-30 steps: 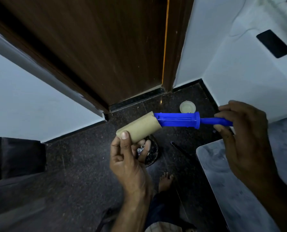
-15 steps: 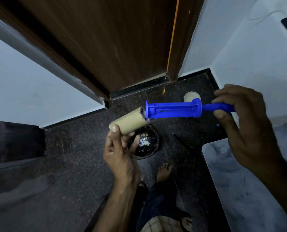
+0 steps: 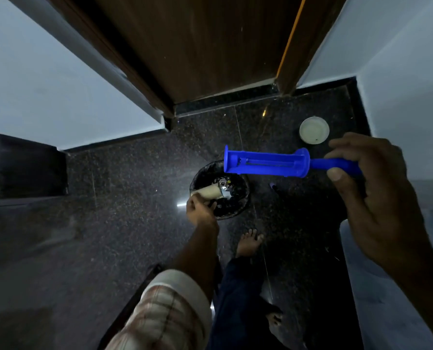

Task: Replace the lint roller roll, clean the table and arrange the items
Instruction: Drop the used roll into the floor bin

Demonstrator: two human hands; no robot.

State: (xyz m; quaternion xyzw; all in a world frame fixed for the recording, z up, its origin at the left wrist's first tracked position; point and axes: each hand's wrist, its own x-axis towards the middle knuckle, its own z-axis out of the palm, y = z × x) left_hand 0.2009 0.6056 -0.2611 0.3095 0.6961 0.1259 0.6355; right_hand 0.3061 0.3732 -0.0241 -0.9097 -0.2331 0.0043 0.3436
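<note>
Two hands work above a dark speckled floor (image 3: pixel 134 223) at the foot of a brown wooden door (image 3: pixel 197 46), with a grey marbled counter (image 3: pixel 387 299) at the lower right. Down on the floor stands a round black bin (image 3: pixel 238 208) holding scraps. The right hand (image 3: pixel 369 198) is curled around the handle of the blue lint roller (image 3: pixel 268 161), held level in the air, its bare frame pointing left over the bin. The left hand (image 3: pixel 200 210), lowered to the bin's rim, pinches a bare cardboard roll core (image 3: pixel 207 192) whose far end lies over the bin's opening. A small round white lid (image 3: pixel 314 130) lies on the floor near the wall corner.
</note>
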